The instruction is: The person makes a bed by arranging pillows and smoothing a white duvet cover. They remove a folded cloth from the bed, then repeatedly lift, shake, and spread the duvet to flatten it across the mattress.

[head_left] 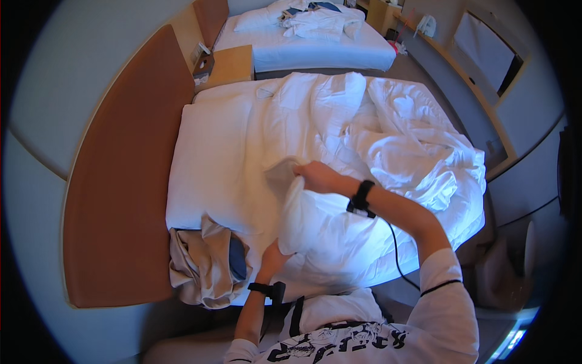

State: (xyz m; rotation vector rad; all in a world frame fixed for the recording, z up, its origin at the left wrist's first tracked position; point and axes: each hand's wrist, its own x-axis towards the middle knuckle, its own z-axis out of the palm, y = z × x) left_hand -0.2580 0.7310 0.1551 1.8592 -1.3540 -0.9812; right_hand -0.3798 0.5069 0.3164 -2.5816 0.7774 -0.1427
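A white duvet (336, 245) lies rumpled across the nearer bed. My right hand (313, 175) grips its edge near the middle of the bed and lifts it a little, so a flap of the cover folds over beside my fingers. Closer to my body, my left hand (274, 260) holds the same edge at the near side. Between both hands the edge bulges upward. A large white pillow (209, 159) rests against the brown headboard (122, 182). Dark straps with small devices circle both my wrists, and a black cable runs along my right arm.
Crumpled beige fabric (202, 264) with a dark blue patch sits at the bed's near corner. A wooden nightstand (230, 63) separates this bed from a second bed (318, 57) with heaped bedding. Along the right wall runs a wooden ledge (459, 68); a chair (500, 273) stands at lower right.
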